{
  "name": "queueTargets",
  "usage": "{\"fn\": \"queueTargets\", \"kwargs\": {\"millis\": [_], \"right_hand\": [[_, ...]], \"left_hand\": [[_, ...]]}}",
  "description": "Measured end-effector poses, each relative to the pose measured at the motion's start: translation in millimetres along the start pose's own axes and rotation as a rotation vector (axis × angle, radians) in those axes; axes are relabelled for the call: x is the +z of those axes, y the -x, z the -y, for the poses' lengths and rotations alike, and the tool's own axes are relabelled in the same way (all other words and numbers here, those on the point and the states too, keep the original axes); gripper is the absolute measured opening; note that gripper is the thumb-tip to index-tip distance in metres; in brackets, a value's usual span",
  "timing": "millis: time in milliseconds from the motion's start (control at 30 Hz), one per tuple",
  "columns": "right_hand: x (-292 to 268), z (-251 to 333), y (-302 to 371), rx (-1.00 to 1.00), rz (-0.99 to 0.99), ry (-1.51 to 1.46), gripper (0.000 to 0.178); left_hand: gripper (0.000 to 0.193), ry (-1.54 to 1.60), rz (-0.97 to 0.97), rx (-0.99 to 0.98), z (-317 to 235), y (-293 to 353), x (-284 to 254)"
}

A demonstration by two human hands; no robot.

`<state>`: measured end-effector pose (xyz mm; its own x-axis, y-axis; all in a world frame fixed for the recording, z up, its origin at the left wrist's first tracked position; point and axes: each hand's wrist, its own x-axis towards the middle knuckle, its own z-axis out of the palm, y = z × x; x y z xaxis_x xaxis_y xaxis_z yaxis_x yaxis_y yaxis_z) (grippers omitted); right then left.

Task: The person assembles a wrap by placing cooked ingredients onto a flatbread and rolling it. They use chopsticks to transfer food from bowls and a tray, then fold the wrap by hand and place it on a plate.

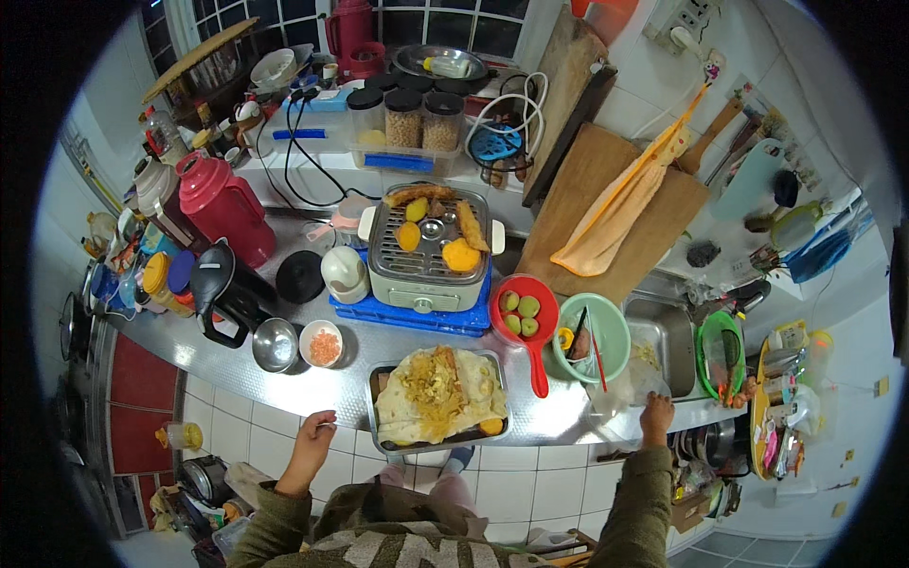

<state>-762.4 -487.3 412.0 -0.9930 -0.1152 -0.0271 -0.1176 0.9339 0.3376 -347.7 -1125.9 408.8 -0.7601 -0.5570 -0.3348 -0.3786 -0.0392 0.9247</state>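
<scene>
"Where's the right hand (656, 417)?"

"At the table's (559, 428) near edge, lower right of the frame, beside a clear plastic bag (648, 381). Its fingers are curled in; I can't tell whether they pinch the plastic."

"How would the bag handle?"

"Light, limp and probably slippery, I'd judge. Best to bunch its near edge rather than pluck one layer."

"And the left hand (311, 445)?"

"Lower left of centre, apart from the tray (370, 402). Fingers bent, close together; whether they pinch anything, I can't tell."

"The flatbread (485, 390) on that tray?"

"Lower centre. It looks soft and easily torn, so lift the tray by both side rims."
</scene>
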Motion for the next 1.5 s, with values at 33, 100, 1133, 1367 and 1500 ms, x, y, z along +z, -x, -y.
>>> {"fn": "queueTargets", "kwargs": {"millis": [33,100,1133,1367,1500], "right_hand": [[-3.9,-6.6,3.7,-0.042,-0.007,0.036,0.022],[-12.7,-44.3,7.7,-0.026,-0.065,0.007,0.016],[-427.4,476.0,-152.0,-0.814,-0.162,-0.254,0.025],[-405.3,474.2,-158.9,-0.852,-0.144,-0.196,0.022],[-394.9,465.9,-161.9,-0.871,-0.172,-0.306,0.022]], "left_hand": [[0.03,-0.015,0.001,-0.022,-6.6,1.9,1.7],[0.03,-0.009,0.013,-0.047,-21.7,-5.1,18.8],[0.03,0.483,-0.313,-0.133,35.4,24.4,-7.3],[0.03,0.5,-0.309,-0.143,25.3,16.3,-15.2],[0.03,0.506,-0.277,-0.143,17.2,11.2,-15.0]]}}
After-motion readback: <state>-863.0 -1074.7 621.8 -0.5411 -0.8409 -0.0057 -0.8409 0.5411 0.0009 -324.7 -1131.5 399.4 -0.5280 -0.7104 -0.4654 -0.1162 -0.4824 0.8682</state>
